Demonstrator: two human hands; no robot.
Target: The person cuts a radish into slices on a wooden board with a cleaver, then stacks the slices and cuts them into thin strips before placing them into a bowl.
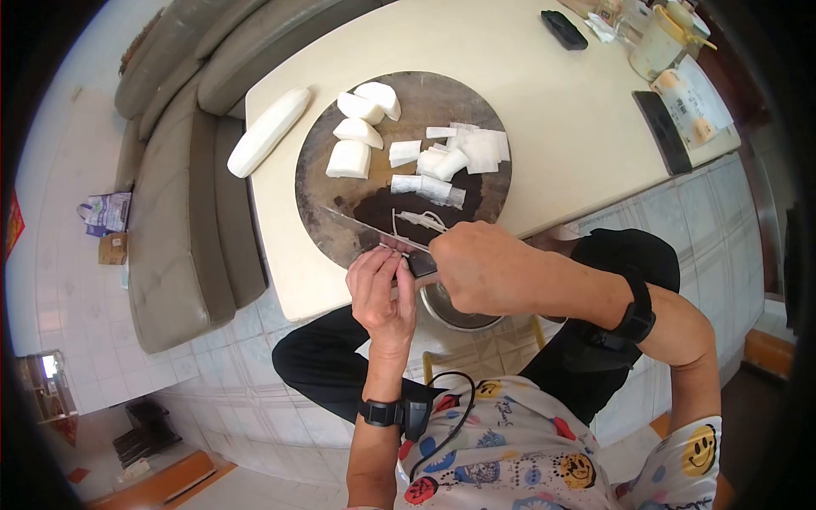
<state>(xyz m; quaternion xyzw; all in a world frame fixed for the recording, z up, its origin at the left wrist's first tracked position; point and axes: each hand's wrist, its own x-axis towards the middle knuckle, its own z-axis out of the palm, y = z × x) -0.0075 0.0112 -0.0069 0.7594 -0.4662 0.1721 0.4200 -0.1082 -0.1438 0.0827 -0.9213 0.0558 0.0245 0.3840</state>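
Observation:
My right hand is closed round the handle of a knife, whose blade points left across the near edge of a round dark cutting board. My left hand has its fingers bunched against the near side of the blade, pinching a small piece of white radish mostly hidden by the fingertips. Just beyond the blade lie thin radish strips. Farther back on the board are thin radish slices in overlapping piles, and several thick radish chunks stand at the left.
A whole peeled radish rests on the cream table left of the board. Below the board's near edge is a metal bowl. A dark phone and a jar are at the right. A grey sofa borders the table's left.

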